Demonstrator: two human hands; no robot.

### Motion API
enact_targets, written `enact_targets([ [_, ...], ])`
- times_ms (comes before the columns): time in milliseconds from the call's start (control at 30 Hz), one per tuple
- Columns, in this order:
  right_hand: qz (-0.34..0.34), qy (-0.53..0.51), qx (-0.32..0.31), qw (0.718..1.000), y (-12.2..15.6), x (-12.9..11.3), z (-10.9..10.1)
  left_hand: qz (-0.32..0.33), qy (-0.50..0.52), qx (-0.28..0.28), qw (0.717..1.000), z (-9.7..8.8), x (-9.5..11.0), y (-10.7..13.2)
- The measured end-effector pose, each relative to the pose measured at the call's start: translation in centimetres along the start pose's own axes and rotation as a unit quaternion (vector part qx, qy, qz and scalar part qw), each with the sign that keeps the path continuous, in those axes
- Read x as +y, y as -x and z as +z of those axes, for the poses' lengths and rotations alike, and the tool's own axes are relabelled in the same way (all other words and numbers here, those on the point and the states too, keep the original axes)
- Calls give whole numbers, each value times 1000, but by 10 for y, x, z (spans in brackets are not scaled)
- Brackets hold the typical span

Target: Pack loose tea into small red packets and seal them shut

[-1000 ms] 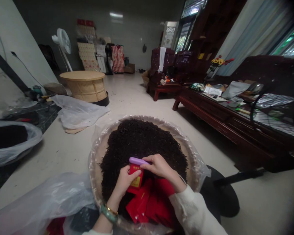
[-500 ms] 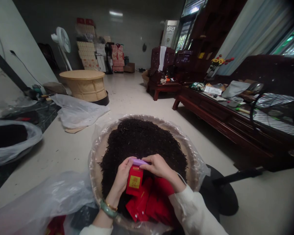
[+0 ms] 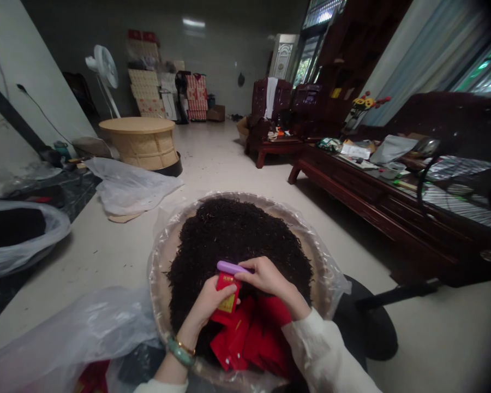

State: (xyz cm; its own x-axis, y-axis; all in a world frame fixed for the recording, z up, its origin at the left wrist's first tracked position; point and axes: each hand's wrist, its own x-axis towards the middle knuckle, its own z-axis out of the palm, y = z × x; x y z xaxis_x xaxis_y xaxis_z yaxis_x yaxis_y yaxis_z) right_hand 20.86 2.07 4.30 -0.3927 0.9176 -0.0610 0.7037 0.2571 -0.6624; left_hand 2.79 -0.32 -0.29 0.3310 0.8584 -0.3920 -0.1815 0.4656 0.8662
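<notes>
In front of me stands a round basket point(image 3: 159, 295) lined with clear plastic, heaped with dark, twisted dried leaves point(image 3: 237, 229) that look like tea. My left hand point(image 3: 213, 297) grips a small red packet point(image 3: 228, 279) with gold print, thumb across its front. Between the thumb and fingers of my right hand point(image 3: 264, 275) is a slim purple clip-like tool point(image 3: 231, 267), lying along the packet's top edge. Its exact kind is unclear. Several more red packets point(image 3: 257, 338) lie in the near part of the basket, below my hands.
Clear plastic sheeting point(image 3: 82, 327) lies to the near left. A second plastic-lined container point(image 3: 53, 240) of dark leaves is at far left. On the right are a black round stand base point(image 3: 372, 322) and a long wooden table point(image 3: 347, 202). A bamboo drum-shaped table point(image 3: 137, 125) stands farther back.
My left hand has slid down from the purple tool's left end onto the red packet's body, thumb now over its front. My right hand keeps the tool at nearly the same spot.
</notes>
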Motion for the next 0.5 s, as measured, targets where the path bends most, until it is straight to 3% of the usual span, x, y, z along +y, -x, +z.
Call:
enact_targets([
  [500,-11,-23,2,1000,2,1,-3,-13,46,9,999,-1,2,-2],
])
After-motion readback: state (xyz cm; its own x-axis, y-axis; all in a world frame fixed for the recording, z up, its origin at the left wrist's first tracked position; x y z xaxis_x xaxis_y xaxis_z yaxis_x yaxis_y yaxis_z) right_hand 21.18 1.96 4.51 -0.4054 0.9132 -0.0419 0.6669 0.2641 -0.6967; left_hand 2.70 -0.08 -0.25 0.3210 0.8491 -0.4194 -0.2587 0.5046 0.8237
